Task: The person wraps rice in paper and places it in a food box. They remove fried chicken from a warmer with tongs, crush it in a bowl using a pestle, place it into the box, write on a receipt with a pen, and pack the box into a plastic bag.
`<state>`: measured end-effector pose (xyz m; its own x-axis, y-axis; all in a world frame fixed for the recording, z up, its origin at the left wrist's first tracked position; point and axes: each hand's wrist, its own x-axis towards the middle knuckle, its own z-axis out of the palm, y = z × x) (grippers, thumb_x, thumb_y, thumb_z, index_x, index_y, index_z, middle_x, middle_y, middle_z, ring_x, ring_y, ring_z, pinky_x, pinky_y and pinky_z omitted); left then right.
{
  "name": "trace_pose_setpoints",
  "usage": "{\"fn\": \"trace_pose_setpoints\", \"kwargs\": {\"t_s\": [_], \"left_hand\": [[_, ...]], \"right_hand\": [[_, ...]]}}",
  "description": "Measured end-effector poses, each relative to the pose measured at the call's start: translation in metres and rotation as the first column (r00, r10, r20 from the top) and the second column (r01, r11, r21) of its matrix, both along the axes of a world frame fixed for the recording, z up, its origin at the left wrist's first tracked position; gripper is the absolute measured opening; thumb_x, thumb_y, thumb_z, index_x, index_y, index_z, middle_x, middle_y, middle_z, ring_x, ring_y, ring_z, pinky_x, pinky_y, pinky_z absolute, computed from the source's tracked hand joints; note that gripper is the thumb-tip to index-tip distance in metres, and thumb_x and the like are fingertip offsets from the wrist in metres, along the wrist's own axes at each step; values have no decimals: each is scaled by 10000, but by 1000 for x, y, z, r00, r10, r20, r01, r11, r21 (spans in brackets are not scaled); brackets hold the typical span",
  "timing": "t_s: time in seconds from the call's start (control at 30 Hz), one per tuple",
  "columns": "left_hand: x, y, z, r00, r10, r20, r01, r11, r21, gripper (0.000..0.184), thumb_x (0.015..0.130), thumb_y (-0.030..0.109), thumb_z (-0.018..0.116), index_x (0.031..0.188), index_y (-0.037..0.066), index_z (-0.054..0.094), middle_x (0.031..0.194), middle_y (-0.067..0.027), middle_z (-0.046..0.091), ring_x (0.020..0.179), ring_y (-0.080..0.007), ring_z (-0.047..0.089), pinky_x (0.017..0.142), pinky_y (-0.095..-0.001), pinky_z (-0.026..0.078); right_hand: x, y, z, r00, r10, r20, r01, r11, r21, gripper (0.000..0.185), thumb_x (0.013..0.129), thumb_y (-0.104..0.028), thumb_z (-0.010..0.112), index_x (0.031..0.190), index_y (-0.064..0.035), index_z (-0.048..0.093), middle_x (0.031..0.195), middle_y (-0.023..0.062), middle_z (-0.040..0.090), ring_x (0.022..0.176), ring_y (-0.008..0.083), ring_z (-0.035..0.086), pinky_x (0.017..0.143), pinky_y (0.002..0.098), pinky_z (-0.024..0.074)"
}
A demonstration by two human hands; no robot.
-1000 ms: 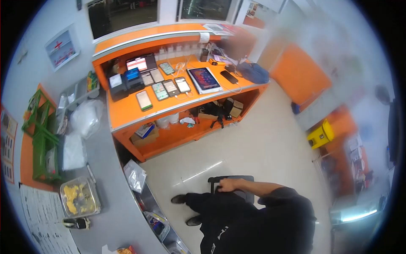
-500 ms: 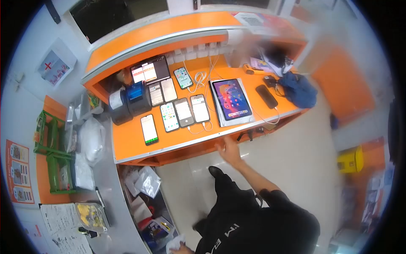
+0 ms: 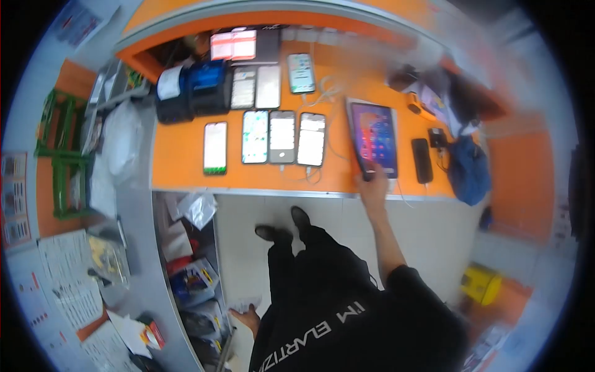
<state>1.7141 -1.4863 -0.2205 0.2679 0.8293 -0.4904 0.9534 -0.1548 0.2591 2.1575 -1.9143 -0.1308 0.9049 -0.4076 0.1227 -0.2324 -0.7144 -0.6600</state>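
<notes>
While at one tablet (image 3: pixel 376 133), right hand (image 3: pixel 374 189).

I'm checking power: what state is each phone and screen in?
Tablet: lit, right hand at near edge
Four front phones: lit
Rear phone: lit, cable attached
Middle pair of phones: left lit, right apparently lit
Black phone: dark, cable attached
Back screen: lit

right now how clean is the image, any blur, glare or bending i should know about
Head view: the lens visibly bows the upper counter edge and the corners go black; head view: upper right is smeared; head view: phone screens look washed out, the tablet soft.
</notes>
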Motion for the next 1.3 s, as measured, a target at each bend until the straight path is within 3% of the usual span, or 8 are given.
{"fn": "trace_pose_setpoints", "kwargs": {"t_s": [0.07,0.53,0.6,0.8,0.9,1.0,1.2,1.3], "left_hand": [[-17,-7,-40,897,152,416,-104,985,-134,1101,790,155,854,1617,-96,171,1619,-332,325,1481,-473,391,1257,-474,310],[-38,-33,-46,801,383,460,-444,895,29,1125,746,54,846,1638,-62,171,1661,-330,266,1575,-456,226,1314,-428,208],[-49,-23,-55,729,438,526,-537,843,43,1073,752,18,835,1628,-57,221,1595,-304,374,1459,-428,439,1221,-432,382],[-20,64,-20,345,566,749,-640,726,-253,882,835,-71,753,1604,-23,323,1477,-249,509,1233,-317,638,1018,-410,554],[7,148,44,380,531,758,-588,771,-245,794,862,-70,739,1576,5,402,1478,-189,526,1222,-290,643,1011,-392,552],[27,239,66,337,437,834,-550,810,-203,715,884,-72,702,1549,19,455,1460,-137,554,1217,-261,643,989,-370,541],[78,410,53,509,279,815,-437,899,-35,628,916,33,696,1510,-5,494,1412,-196,569,1139,-264,620,952,-383,518],[109,472,39,514,253,820,-409,912,-26,651,907,37,724,1509,-36,486,1474,-223,543,1328,-301,565,1090,-381,464]], "right_hand": [[-9,-27,-5,999,38,-12,-34,969,247,395,867,-165,801,1205,-11,664,1005,126,734,866,243,688,765,412,545],[41,28,15,635,490,-597,-622,783,-19,439,892,-288,734,1222,1,718,1131,265,716,1068,410,691,900,471,536],[47,49,9,746,480,-461,-635,721,-277,534,929,-300,749,1345,19,645,1251,244,682,1120,370,681,960,437,534],[6,309,119,517,694,-501,-673,691,264,575,990,-278,719,1456,22,566,1379,205,644,1232,315,648,1026,425,529],[-3,419,59,43,922,-385,-998,54,18,571,974,-354,739,1420,-23,606,1404,201,650,1227,335,672,1059,406,515],[-30,594,66,-207,950,-233,-927,-115,356,421,1028,-294,654,1314,14,665,1269,215,720,1216,374,672,1038,406,509],[-6,872,-24,-246,957,153,-953,-210,-216,256,978,-55,563,1185,-36,714,1171,178,709,1154,403,634,979,499,505],[16,908,-56,-385,919,-85,-857,-390,-337,242,942,-23,574,1138,-36,714,1140,156,682,1163,381,614,983,471,495]]}}
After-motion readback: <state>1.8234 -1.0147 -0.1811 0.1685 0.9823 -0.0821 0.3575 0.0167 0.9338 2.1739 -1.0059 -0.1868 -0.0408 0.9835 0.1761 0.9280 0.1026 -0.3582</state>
